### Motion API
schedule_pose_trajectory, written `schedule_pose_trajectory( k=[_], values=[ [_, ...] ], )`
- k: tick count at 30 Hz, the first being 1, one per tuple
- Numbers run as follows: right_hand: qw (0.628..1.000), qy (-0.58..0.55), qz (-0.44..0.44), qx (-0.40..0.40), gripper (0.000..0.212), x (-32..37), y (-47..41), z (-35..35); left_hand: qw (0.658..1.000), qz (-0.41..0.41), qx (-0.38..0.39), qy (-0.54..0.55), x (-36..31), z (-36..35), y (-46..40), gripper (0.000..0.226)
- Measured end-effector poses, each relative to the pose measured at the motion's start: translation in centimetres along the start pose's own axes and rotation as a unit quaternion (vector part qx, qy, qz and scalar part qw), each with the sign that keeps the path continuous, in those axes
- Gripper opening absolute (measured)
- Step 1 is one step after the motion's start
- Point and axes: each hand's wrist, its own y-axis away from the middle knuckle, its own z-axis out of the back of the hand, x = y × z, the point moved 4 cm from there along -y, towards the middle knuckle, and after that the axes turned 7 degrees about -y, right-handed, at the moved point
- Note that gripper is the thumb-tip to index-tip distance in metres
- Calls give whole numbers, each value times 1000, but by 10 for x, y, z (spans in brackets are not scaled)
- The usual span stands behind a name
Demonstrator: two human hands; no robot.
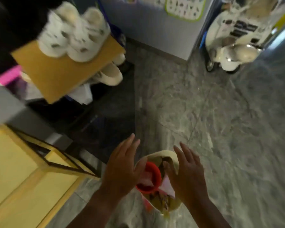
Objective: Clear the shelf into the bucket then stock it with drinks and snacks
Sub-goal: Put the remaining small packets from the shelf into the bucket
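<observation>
A cream bucket (172, 157) stands on the grey floor at the bottom centre, holding a red round container (152, 171), something pink and other dark items. My left hand (122, 168) hovers over the bucket's left rim with fingers spread and straight, holding nothing. My right hand (187, 171) hovers over the right side, fingers also spread and empty. The yellow shelf (23, 170) with black metal frame is at the lower left. The frame is blurred by motion.
A brown board (56, 71) at upper left carries a pair of white sneakers (72, 35), with more white shoes (109, 74) under it. A cream scooter (234, 46) stands at upper right beside a grey wall panel (155, 27). Marbled floor (212, 120) stretches right.
</observation>
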Motion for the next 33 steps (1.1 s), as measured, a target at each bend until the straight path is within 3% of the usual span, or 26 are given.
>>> schedule_pose_trajectory(
  k=[8, 15, 25, 29, 33],
  values=[
    [975, -23, 219, -17, 67, 247, 25, 120, 977, 133, -158, -57, 9, 267, 97, 65],
    [907, -19, 415, 62, 76, 445, 144, 106, 909, 286, -283, -107, 97, 442, 290, 69],
    [826, -34, 548, 129, 69, 672, 392, -1, 826, 454, -306, -131, 231, 542, 594, 67],
    [806, -16, 567, 171, 70, 724, 460, -45, 818, 492, -272, -121, 273, 554, 669, 70],
    [804, 23, 556, 208, 72, 744, 479, -80, 822, 501, -251, -102, 305, 549, 688, 77]
  ],
)
